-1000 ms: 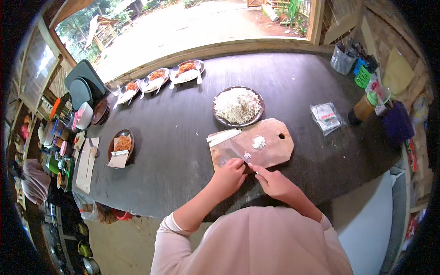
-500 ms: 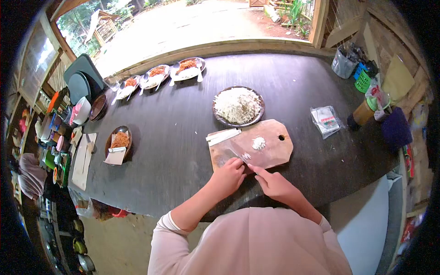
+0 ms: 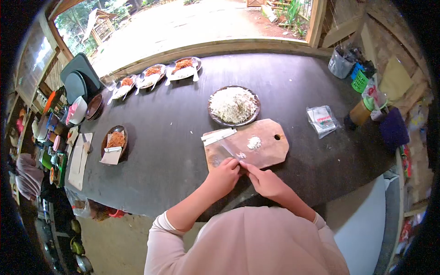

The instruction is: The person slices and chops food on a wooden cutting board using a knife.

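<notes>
A wooden cutting board (image 3: 270,153) lies in front of me. Over its near edge my left hand (image 3: 223,174) is closed, fingertips bent down; whatever they press on is hidden. My right hand (image 3: 268,182) is closed on what looks like a knife (image 3: 229,147), its thin blade slanting up and left across the board, its handle hidden by the hand. Small white slivers (image 3: 240,156) lie beside the blade. A small heap of white shreds (image 3: 254,143) sits farther right, and pale white strips (image 3: 219,135) rest along the board's far left edge.
Behind the board stands a plate heaped with white shreds (image 3: 233,105). Plates with orange shredded food (image 3: 183,68) line the far left; an oval bowl (image 3: 124,146) is at left. A plastic packet (image 3: 322,120) and a brown-filled container (image 3: 360,113) lie right.
The whole view has shifted slightly, with things appearing a little farther left. My hands stay at the board's near edge, their fingertips closer together.
</notes>
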The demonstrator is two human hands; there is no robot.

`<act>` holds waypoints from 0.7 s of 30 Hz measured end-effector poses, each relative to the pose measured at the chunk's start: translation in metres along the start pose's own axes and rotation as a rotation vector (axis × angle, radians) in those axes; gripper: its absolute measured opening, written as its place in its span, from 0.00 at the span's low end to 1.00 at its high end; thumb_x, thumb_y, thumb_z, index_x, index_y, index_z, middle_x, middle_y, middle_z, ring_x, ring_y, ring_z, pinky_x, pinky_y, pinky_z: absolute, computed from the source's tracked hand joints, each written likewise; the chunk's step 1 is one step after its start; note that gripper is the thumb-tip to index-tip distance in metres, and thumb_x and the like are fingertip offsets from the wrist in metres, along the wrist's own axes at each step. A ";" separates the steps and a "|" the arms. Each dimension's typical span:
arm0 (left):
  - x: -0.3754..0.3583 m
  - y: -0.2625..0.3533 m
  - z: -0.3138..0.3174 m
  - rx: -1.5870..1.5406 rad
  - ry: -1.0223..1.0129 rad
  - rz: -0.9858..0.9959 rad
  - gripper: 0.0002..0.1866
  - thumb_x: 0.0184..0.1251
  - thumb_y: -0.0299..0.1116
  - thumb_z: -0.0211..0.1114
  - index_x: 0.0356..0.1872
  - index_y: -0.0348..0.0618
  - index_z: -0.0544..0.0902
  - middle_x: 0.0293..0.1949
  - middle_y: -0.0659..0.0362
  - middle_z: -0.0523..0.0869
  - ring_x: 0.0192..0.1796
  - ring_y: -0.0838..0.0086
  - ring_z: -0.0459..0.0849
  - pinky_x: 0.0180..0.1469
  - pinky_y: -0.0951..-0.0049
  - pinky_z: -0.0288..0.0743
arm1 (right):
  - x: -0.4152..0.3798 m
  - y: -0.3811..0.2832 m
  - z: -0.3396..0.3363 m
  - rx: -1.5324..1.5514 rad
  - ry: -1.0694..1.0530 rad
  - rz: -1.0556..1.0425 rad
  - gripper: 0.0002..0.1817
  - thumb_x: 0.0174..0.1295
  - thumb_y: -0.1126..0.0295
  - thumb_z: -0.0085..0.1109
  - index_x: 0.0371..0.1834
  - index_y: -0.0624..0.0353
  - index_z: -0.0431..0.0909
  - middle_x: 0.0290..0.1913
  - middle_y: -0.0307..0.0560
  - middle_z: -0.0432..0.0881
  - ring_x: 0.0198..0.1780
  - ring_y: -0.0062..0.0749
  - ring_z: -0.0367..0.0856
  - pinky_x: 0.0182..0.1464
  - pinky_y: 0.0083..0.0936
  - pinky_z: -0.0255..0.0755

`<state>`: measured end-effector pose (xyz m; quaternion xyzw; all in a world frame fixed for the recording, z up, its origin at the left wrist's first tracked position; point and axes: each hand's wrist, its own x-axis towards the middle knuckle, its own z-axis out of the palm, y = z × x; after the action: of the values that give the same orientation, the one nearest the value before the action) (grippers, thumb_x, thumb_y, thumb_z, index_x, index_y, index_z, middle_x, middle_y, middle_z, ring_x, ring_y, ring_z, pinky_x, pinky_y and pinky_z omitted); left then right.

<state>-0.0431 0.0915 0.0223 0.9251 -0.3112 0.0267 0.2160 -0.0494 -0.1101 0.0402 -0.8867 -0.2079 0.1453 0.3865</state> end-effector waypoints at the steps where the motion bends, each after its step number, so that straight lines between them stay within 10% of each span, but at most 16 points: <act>1: -0.001 -0.001 0.002 0.003 0.009 0.004 0.13 0.65 0.33 0.62 0.45 0.36 0.82 0.49 0.52 0.79 0.58 0.58 0.76 0.60 0.64 0.75 | 0.000 0.000 -0.003 0.053 0.020 -0.057 0.23 0.72 0.67 0.47 0.70 0.49 0.66 0.38 0.69 0.81 0.40 0.63 0.82 0.44 0.50 0.76; 21: 0.000 -0.002 0.001 -0.048 0.003 0.018 0.11 0.64 0.32 0.63 0.43 0.35 0.82 0.48 0.51 0.78 0.57 0.56 0.76 0.61 0.63 0.73 | 0.001 -0.003 0.001 0.022 0.015 0.049 0.22 0.73 0.65 0.46 0.70 0.46 0.66 0.36 0.69 0.81 0.38 0.63 0.82 0.42 0.52 0.76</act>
<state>-0.0421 0.0932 0.0207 0.9167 -0.3199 0.0224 0.2383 -0.0494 -0.1072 0.0420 -0.8883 -0.1817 0.1505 0.3940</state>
